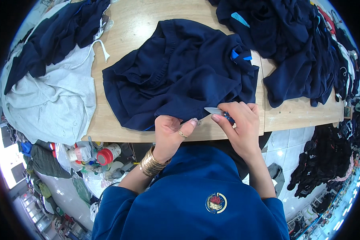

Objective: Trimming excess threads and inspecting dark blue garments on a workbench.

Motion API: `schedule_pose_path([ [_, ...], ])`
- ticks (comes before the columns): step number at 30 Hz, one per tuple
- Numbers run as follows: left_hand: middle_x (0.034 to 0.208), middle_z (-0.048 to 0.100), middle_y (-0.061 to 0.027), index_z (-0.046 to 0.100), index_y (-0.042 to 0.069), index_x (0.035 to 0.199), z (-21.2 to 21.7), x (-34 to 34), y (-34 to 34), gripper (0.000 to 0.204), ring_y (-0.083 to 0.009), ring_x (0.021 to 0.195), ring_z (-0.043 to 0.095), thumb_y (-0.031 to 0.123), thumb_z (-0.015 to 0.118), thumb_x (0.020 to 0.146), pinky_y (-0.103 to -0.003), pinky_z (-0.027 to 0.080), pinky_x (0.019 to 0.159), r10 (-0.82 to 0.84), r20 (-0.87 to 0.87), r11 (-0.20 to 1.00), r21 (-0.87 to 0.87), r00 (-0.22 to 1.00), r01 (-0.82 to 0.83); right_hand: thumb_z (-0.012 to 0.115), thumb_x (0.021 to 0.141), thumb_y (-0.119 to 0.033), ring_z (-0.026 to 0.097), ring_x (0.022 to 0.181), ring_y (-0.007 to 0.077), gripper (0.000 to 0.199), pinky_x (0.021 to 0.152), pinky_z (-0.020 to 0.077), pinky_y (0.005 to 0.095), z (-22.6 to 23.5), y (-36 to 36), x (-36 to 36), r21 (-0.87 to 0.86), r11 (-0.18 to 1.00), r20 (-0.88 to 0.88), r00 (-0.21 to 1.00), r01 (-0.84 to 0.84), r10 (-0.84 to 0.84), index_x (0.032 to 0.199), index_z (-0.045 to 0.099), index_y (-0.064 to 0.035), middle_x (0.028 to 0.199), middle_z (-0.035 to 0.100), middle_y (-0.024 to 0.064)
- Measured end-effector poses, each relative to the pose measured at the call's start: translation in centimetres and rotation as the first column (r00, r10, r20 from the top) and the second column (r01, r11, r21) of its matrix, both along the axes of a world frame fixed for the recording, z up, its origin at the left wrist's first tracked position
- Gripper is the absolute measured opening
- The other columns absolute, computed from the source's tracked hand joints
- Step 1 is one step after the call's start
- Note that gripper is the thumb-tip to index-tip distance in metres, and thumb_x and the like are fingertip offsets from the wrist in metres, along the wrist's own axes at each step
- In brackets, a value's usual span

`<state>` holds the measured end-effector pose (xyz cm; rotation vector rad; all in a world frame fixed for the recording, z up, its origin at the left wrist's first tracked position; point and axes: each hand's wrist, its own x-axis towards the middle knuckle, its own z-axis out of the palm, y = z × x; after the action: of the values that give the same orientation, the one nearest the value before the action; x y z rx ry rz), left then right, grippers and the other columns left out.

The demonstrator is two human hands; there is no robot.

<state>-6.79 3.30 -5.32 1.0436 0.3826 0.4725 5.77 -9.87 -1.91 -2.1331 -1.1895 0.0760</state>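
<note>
A pair of navy shorts [196, 64] with a gathered elastic waistband lies spread on the wooden table in front of me. My left hand [173, 134] is closed on its near edge, pinching the fabric between thumb and fingers. Some dark loose threads [200, 121] show beside that thumb. Held in my right hand [242, 126] is a pair of small thread snips [214, 111], their metal blades pointing left against the fabric close to the threads. The fingers cover most of the snips' blue handle. Bright blue trim shows at the shorts' right side.
At the right of the table [300, 118] lies a heap of navy garments [284, 44]. Light grey cloth [52, 100] hangs over the left edge, under more navy fabric [64, 36]. A red and white container [108, 154] stands below the table; black garments [324, 160] are at the lower right.
</note>
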Motion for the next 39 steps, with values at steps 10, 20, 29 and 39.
schedule_pose_path([
  [10, 0.098, 0.061, -0.0075, 0.058, -0.004, 0.099, 0.13, -0.02, 0.12, 0.024, -0.0141, 0.091, 0.056, -0.006, 0.062, 0.076, -0.028, 0.042, 0.087, -0.005, -0.009, 1.0, 0.025, 1.0, 0.005, 0.067, 0.079, -0.032, 0.049, 0.063, 0.0153, 0.024, 0.068, 0.0287, 0.0322, 0.08, 0.36, -0.18, -0.018, 0.999, 0.073, 0.997, -0.031, 0.033, 0.085, 0.062, -0.0085, 0.07, 0.055, 0.0009],
  [20, 0.094, 0.062, -0.0067, 0.059, -0.004, 0.095, 0.1, -0.21, 0.37, 0.02, -0.013, 0.088, 0.056, -0.005, 0.063, 0.075, -0.027, 0.043, 0.084, -0.028, -0.039, 0.999, 0.04, 0.999, 0.03, 0.067, 0.079, -0.032, 0.048, 0.062, 0.0144, 0.024, 0.067, 0.0283, 0.0319, -0.15, 0.45, -0.29, 0.012, 1.0, 0.11, 0.994, -0.021, 0.019, 0.083, 0.062, -0.0089, 0.068, 0.054, 0.0004],
  [29, 0.092, 0.062, -0.0068, 0.059, -0.003, 0.096, 0.2, -0.16, 0.4, 0.021, -0.0132, 0.087, 0.057, -0.005, 0.062, 0.075, -0.027, 0.043, 0.084, -0.044, -0.036, 0.997, 0.056, 0.998, 0.046, 0.068, 0.077, -0.031, 0.048, 0.063, 0.0151, 0.024, 0.066, 0.028, 0.0323, -0.01, 0.54, -0.36, 0.007, 1.0, 0.164, 0.986, -0.026, 0.024, 0.085, 0.061, -0.0097, 0.07, 0.053, 0.0001],
  [39, 0.095, 0.062, -0.0066, 0.059, -0.003, 0.096, 0.34, 0.07, 0.25, 0.021, -0.0135, 0.09, 0.056, -0.005, 0.063, 0.076, -0.028, 0.042, 0.086, -0.037, -0.022, 0.998, 0.053, 0.999, 0.038, 0.067, 0.078, -0.032, 0.048, 0.063, 0.0155, 0.025, 0.066, 0.028, 0.0327, -0.2, 0.69, -0.43, 0.016, 1.0, 0.162, 0.987, -0.022, 0.019, 0.087, 0.061, -0.0091, 0.07, 0.053, 0.0003],
])
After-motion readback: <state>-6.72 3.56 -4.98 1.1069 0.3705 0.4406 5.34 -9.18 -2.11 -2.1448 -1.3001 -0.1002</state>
